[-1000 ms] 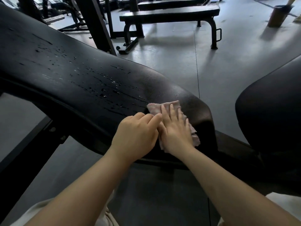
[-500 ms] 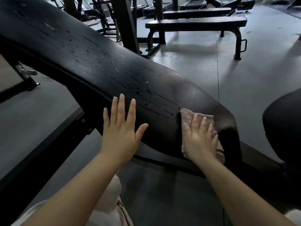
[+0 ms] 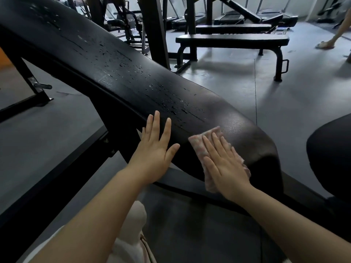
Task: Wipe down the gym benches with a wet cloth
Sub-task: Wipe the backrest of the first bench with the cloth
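Note:
A long black padded bench [image 3: 133,78] slants from the upper left down to the right, its top speckled with water drops. Near its lower end lies a pink cloth [image 3: 201,147], flat against the pad's near side. My right hand [image 3: 224,164] presses on the cloth with straight fingers. My left hand [image 3: 153,152] lies flat on the pad's near side, just left of the cloth, fingers spread and straight. The pad beyond the cloth looks dull and smeared.
A second black pad [image 3: 330,158] stands at the right edge. A flat bench [image 3: 231,39] sits on the grey floor behind, with more benches and machine frames further back. Another person's arm [image 3: 340,33] reaches to the floor at the far right. The bench's steel frame [image 3: 57,171] runs below left.
My left hand has uncurled and moved left off the cloth to lie flat on the pad. My right hand with the cloth has slid a little up the bench.

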`<state>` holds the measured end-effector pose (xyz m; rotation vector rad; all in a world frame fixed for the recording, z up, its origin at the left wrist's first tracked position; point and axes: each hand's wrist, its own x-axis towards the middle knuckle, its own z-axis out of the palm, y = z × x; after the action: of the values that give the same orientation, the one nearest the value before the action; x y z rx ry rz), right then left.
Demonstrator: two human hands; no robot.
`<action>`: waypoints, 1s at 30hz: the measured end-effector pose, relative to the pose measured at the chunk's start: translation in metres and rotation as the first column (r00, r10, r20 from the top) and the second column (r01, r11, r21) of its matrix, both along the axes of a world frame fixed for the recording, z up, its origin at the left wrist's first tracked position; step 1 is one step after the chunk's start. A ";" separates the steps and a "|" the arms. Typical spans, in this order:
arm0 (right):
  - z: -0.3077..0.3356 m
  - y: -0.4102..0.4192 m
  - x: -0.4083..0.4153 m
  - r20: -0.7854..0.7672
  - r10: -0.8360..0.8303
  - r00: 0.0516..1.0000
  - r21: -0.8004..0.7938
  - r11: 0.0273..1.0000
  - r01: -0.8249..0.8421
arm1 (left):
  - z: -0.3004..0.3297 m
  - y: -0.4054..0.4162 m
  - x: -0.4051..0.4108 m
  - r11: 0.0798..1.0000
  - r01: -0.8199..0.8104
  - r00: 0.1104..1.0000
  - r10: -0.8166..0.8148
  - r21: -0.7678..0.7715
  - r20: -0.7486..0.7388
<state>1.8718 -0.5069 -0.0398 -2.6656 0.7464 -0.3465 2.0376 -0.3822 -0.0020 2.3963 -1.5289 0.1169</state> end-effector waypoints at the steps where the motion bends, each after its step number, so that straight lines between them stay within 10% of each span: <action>1: 0.000 0.002 -0.001 0.000 -0.018 1.000 0.008 1.000 0.018 | 0.004 0.003 0.001 1.000 0.017 0.999 -0.017 -0.002 -0.041; 8: 0.015 0.020 0.025 -0.043 -0.095 0.994 0.002 0.995 0.096 | 0.032 0.020 0.013 0.922 -0.037 0.970 -0.060 -0.386 -0.235; 20: 0.064 -0.003 0.102 0.108 0.582 0.806 -0.068 0.813 -0.578 | 0.054 -0.011 0.008 0.730 -0.244 0.961 0.271 -0.639 -0.057; 24: 0.061 -0.046 0.072 0.344 0.489 0.802 0.105 0.828 -0.550 | 0.046 -0.039 -0.019 0.849 -0.270 0.944 0.327 -0.455 0.050; 27: 0.044 -0.094 0.049 0.237 0.340 0.910 0.047 0.932 -0.360 | 0.033 -0.055 -0.039 0.850 -0.527 0.839 0.524 -0.020 0.148; 30: 0.025 -0.132 0.035 0.075 0.190 0.979 0.063 0.979 -0.195 | 0.023 -0.069 -0.059 0.774 -0.627 0.773 0.605 0.086 0.191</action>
<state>1.9065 -0.6392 -0.0152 -2.6177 0.4656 -0.3518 1.9786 -0.4514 0.0206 2.9824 -0.7419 0.3452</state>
